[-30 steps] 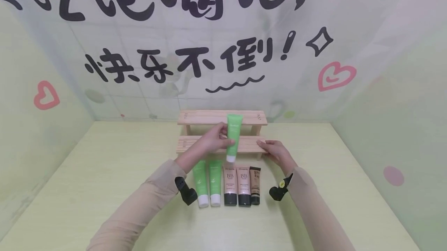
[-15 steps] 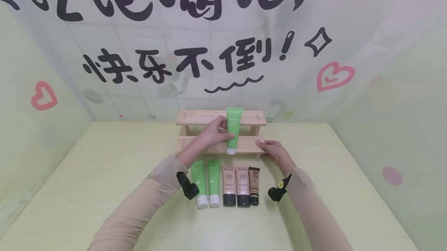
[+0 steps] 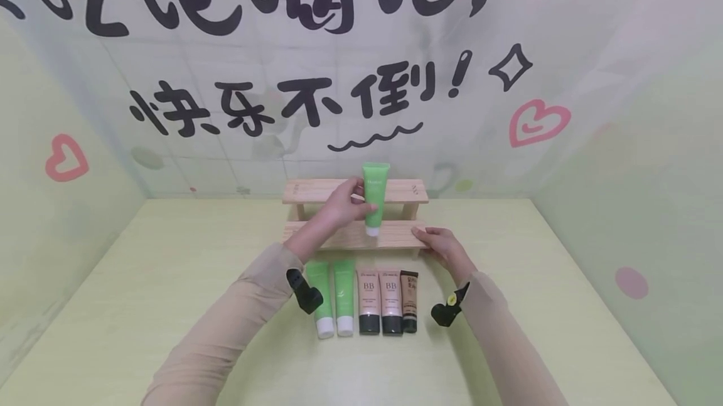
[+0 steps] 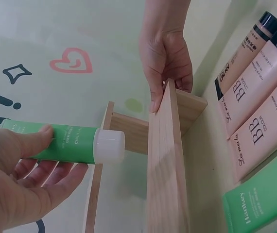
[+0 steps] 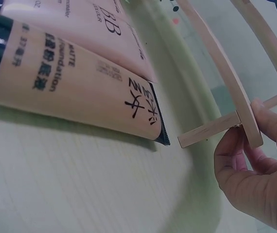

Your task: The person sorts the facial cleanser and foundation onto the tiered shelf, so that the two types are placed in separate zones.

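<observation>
The green tube (image 3: 375, 196) is held nearly upright above the lower shelf (image 3: 395, 240) of the wooden stand (image 3: 316, 190), its white cap (image 3: 372, 231) downward, clamped between thumb and fingers of the left hand (image 3: 342, 203), while the right hand (image 3: 445, 246) pinches this shelf's right end, and five other tubes (image 3: 369, 296) lie in front on the table (image 3: 192, 243).

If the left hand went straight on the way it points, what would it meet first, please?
Probably the upper shelf, beyond the held tube; depth is unclear, so it might pass above.
</observation>
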The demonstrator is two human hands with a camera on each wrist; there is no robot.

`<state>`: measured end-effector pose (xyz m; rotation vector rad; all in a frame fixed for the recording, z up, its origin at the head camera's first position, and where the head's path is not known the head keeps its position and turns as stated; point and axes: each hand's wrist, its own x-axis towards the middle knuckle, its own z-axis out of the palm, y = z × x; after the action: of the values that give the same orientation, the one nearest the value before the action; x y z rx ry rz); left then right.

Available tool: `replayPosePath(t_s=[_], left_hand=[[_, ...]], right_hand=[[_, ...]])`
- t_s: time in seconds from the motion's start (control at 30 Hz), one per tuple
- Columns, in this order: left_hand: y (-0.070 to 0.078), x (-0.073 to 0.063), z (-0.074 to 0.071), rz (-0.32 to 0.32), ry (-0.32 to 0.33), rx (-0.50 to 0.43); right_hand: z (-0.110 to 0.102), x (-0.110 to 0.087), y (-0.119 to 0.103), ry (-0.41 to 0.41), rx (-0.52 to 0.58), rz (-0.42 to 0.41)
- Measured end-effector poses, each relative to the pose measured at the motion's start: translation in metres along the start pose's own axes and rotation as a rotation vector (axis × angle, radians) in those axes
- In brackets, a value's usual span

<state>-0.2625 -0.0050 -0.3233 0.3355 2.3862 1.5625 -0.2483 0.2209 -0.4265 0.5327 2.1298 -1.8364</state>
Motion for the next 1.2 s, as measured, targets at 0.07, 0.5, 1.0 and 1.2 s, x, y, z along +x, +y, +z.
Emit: replayPosePath(t_s=[0.07, 0.5, 1.0, 1.2], left_hand=[[0.002, 0.002, 0.0, 0.008, 0.006, 0.004], [0.01, 0.014, 0.003, 0.04, 0.01, -0.038], [0.02, 0.037, 0.005, 0.058, 0.041, -0.084], [0.024, 0.044, 0.006, 0.072, 0.053, -0.094]], right_hand=[[0.0, 0.0, 0.001, -0.003, 0.003, 0.0], [0.003, -0.001, 0.003, -0.022, 0.043, -0.012], [0.001, 0.0, 0.002, -0.012, 0.014, 0.006], [0.001, 0.002, 0.001, -0.013, 0.03, 0.009]])
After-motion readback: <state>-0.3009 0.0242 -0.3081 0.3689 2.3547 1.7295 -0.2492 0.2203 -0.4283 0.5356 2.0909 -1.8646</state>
